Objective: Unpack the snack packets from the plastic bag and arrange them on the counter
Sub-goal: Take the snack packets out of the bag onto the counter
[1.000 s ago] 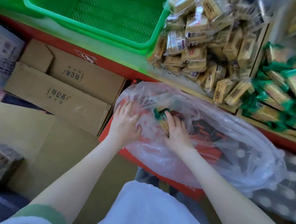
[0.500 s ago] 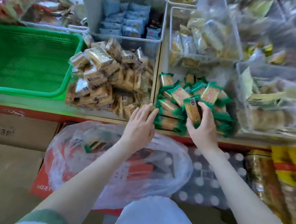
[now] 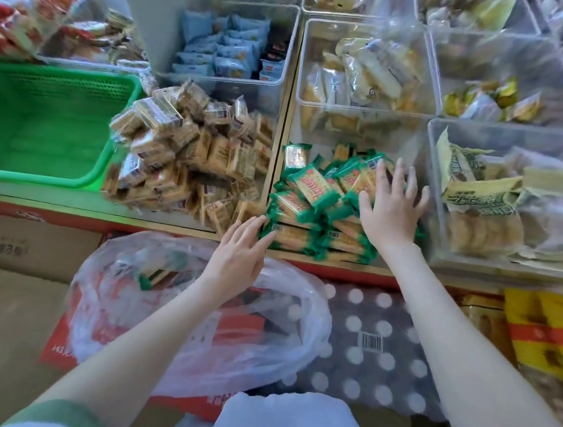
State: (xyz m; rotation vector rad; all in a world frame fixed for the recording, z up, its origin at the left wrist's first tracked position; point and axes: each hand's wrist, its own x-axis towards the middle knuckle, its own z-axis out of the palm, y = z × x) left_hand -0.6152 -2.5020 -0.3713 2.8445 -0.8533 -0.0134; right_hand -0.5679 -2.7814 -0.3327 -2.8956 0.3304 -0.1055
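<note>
A clear plastic bag (image 3: 279, 333) lies low in front of me on a red carton, with a green-edged packet (image 3: 155, 275) still inside. On the counter (image 3: 69, 193) sits a heap of green-wrapped snack packets (image 3: 313, 189). My right hand (image 3: 392, 208) lies flat on the right side of that heap, fingers spread and straight. My left hand (image 3: 240, 255) reaches over the bag, its straight fingertips touching the front-left packets at the counter's edge. Neither hand grips a packet.
Beside the green heap lies a pile of tan clear-wrapped packets (image 3: 189, 156), and left of it a green basket (image 3: 41, 121). Clear bins (image 3: 366, 70) of snacks stand behind and to the right. Cardboard boxes (image 3: 9, 273) and a dotted bottle pack (image 3: 371, 342) lie below the counter.
Both hands left the bag and rose to the counter. My right hand set down the green packet it held and now lies flat on the heap; my left moved right to the heap's front.
</note>
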